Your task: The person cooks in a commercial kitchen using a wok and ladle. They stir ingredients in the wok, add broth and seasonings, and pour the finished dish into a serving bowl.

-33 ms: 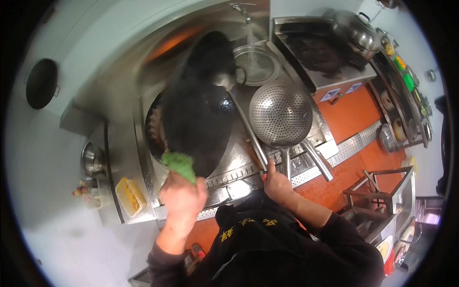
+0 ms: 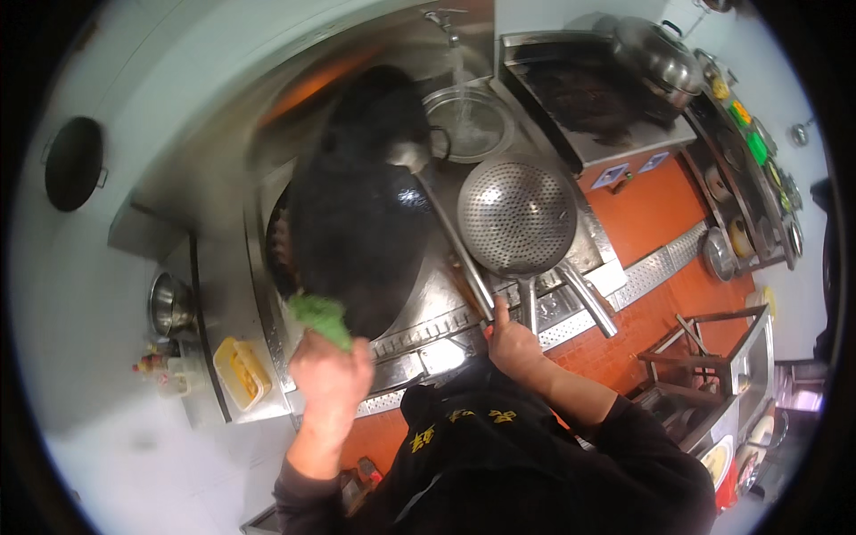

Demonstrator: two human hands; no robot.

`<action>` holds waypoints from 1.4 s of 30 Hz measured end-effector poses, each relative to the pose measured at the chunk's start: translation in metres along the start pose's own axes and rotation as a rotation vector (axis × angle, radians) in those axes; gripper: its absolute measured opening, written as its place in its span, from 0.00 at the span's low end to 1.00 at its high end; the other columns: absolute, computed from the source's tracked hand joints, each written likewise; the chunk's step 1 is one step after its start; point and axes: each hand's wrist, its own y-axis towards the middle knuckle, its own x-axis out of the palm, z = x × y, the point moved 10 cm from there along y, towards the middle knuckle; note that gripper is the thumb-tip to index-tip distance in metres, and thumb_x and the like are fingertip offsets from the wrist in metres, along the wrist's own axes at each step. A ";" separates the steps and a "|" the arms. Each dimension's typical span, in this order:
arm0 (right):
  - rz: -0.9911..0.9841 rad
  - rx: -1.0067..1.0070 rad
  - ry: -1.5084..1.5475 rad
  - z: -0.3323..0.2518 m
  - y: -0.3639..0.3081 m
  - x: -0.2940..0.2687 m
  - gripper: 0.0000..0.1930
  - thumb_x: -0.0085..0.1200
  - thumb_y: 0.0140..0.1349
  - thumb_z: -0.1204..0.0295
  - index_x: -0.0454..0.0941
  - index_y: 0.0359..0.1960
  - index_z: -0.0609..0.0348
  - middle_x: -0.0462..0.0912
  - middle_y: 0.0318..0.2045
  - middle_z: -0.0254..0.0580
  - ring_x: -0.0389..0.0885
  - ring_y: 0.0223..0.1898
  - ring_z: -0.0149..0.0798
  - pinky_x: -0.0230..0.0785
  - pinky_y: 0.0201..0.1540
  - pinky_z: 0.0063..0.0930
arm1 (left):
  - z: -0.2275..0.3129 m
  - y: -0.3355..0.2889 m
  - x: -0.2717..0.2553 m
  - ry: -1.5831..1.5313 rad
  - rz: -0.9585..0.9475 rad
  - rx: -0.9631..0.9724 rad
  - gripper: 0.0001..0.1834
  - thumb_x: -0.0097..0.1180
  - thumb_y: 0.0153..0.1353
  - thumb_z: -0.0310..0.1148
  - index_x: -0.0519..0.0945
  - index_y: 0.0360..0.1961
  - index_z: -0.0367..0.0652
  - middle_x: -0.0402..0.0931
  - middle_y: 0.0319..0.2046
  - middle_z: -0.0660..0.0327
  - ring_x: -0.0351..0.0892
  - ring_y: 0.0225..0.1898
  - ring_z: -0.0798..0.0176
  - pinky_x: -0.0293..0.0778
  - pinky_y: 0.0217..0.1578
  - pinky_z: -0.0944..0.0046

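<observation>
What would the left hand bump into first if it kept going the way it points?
The wok, probably. The left hand points up and away from the person, holding a green cloth at the wok's near rim, so the wok lies straight ahead. Depth is hard to judge from above.

Two small labels (image 2: 630,169) are seen on the front edge of the steel unit at the upper right, just above the orange panel: both are pale rectangles with blue markings, set side by side and tilted. At the left, small bottles (image 2: 152,364) with coloured labels are grouped near a steel bowl; their details are too small to be made out. Coloured containers (image 2: 747,129) in green, yellow and orange are lined along the far right shelf. No screens are seen.
</observation>
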 end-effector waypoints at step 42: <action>1.447 1.004 1.578 0.339 -0.666 0.067 0.05 0.52 0.57 0.78 0.68 0.33 0.60 0.74 0.18 0.37 0.72 0.11 0.35 0.65 0.13 0.29 | 0.079 -0.101 0.163 -1.434 -0.625 -0.783 0.12 0.51 0.47 0.29 0.75 0.34 0.38 0.78 0.32 0.56 0.79 0.30 0.54 0.79 0.29 0.58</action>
